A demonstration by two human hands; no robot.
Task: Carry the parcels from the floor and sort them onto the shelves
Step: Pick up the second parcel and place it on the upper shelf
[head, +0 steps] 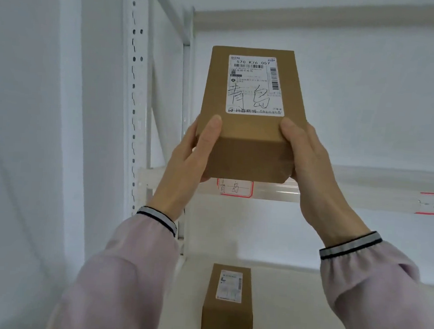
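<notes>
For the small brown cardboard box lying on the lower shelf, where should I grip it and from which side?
Grip the small brown cardboard box across its two long side faces, coming from above and in front. It lies flat, white shipping label up, with its short end toward the person and bare white lower shelf on both sides, so fingers likely fit there. Both hands now hold another parcel.

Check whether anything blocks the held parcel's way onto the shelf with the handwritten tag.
Nothing visible does. The brown cardboard parcel, held by the left hand and right hand, is raised above the red-bordered handwritten tag on the white shelf edge; the shelf space behind it looks bare.
</notes>
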